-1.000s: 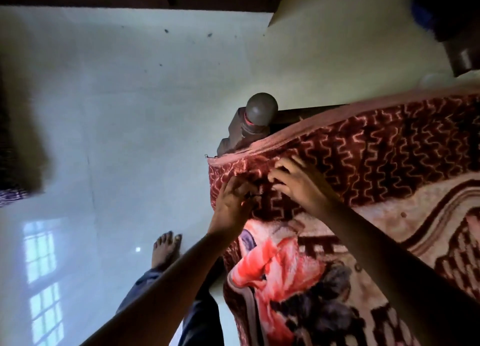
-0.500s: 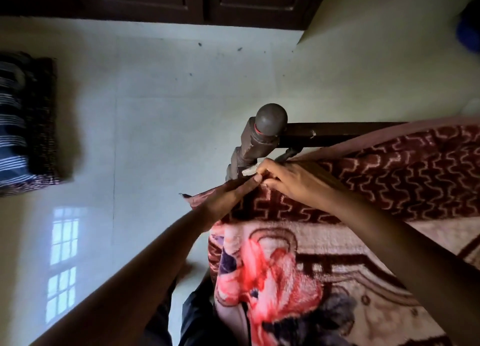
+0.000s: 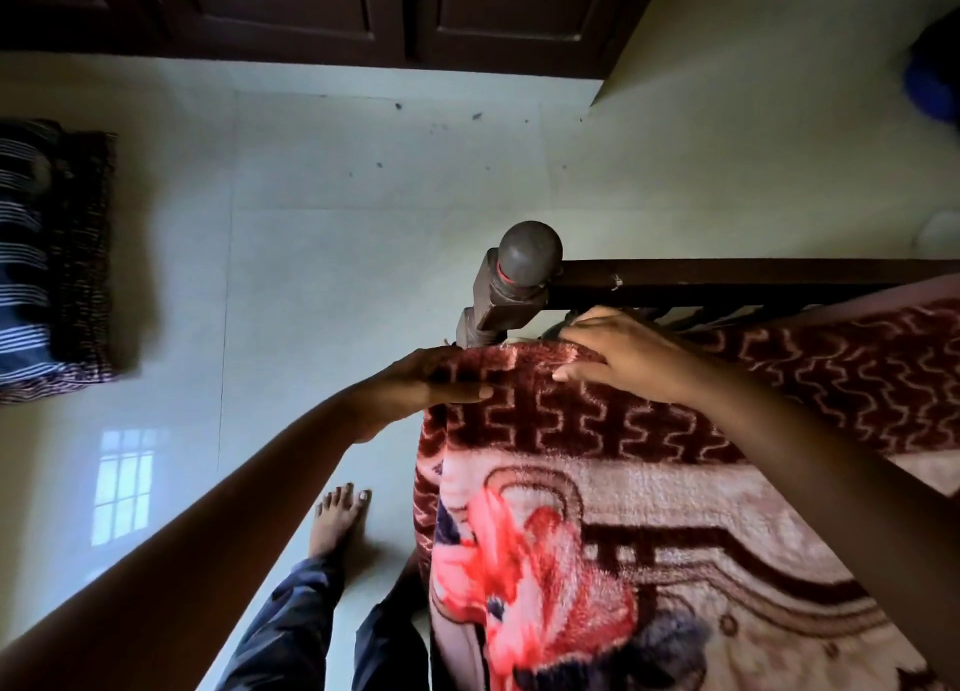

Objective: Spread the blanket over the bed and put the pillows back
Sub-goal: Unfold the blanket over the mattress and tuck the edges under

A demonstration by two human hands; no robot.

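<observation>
The blanket (image 3: 675, 508) lies over the bed on the near side of the post (image 3: 524, 259). Its dark red zigzag border runs just below the post, and its corner hangs down the bed's side toward the floor (image 3: 337, 275). A pink field with a red flower fills the part nearest the camera.

The left hand (image 3: 415, 386) holds the blanket's corner just below and left of the post. Its thumb (image 3: 467, 391) lies flat on top of the cloth, and the other fingers are hidden under the edge. The right hand (image 3: 628, 358) grips the top edge just below and right of the post, with the fingers curled over the far side and the thumb pressed on the near side. The two hands are close together, apart by a short stretch of border.

A dark rail (image 3: 727, 277) runs right from the post, and the blanket's edge sits just beneath it.

A bare foot (image 3: 337, 519) stands on the floor below and left of the post, beside the hanging corner. Far left of the post lies a striped bundle (image 3: 31, 254); whether it is a pillow cannot be told. Dark wooden doors (image 3: 363, 10) stand well beyond the post.
</observation>
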